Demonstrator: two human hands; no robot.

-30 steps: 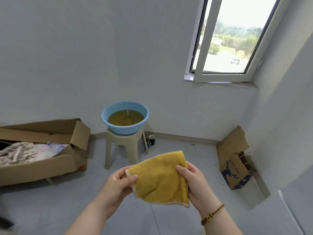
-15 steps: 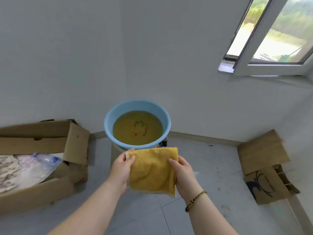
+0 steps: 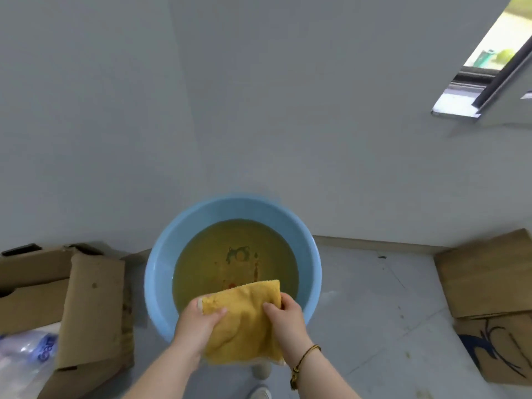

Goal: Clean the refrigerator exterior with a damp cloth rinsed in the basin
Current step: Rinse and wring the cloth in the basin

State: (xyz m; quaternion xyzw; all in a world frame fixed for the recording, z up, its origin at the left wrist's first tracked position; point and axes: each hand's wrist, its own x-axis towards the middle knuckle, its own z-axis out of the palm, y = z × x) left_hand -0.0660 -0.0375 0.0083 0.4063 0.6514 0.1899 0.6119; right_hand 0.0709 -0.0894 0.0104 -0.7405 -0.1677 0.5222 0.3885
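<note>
I see both of my hands gripping 1 yellow cloth (image 3: 244,321) right over the near rim of the blue basin (image 3: 161,272). The cloth is a thick, nubby terry square, mustard yellow with a paler edge showing along its bottom, folded over so its top corner reaches above the water. It hangs limp and creased between the hands. My left hand (image 3: 198,323) pinches the cloth's left side, thumb laid across the front and fingers (image 3: 198,303) curled behind. My right hand (image 3: 285,318) clamps the right side the same way, fingers pressed together on the fabric; a braided bracelet (image 3: 305,355) sits on that wrist. The basin holds murky yellow-brown water (image 3: 230,254) with a faint printed mark showing through at the bottom. A cardboard box (image 3: 86,306) stands open to the left on the floor, and flattened cardboard (image 3: 483,277) lies to the right.
</note>
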